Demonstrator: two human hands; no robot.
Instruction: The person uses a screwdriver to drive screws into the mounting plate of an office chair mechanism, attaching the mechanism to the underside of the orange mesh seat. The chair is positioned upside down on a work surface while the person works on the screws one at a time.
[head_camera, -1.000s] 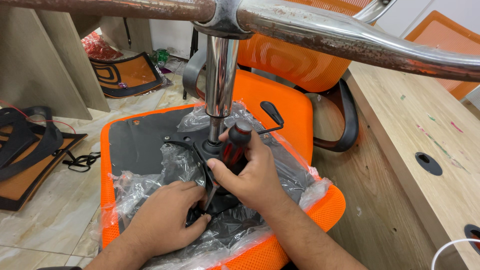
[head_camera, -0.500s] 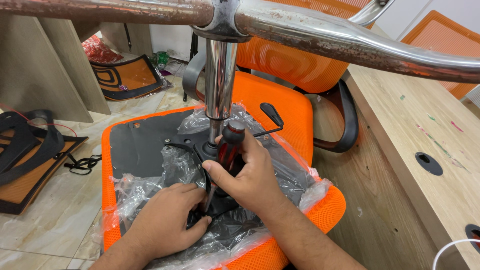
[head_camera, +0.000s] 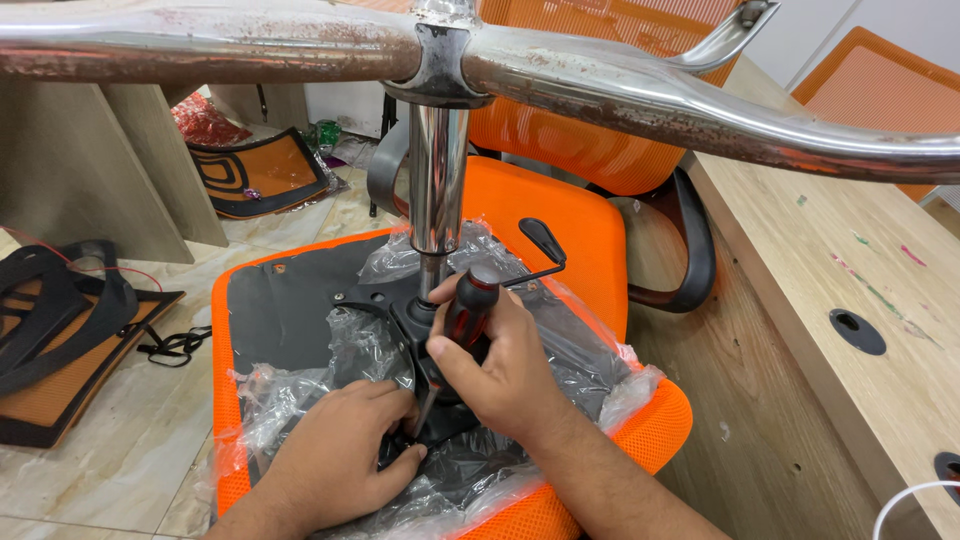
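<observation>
Head view: two hands working a screwdriver on an upturned orange office chair.

Nearest, the left hand (head_camera: 335, 450) is pressing flat on the plastic-wrapped seat underside (head_camera: 290, 300), fingers curled loosely around the tip, seemingly steadying it. Just beyond, at 1 o'clock, the right hand (head_camera: 505, 365) is gripping the red-and-black screwdriver (head_camera: 466, 305), fingers closed tight around its handle, blade slanting down toward 7 o'clock into the black mechanism plate (head_camera: 440, 415). Farther up, the chrome column (head_camera: 438, 190) is meeting the rusty base (head_camera: 620, 90).
</observation>
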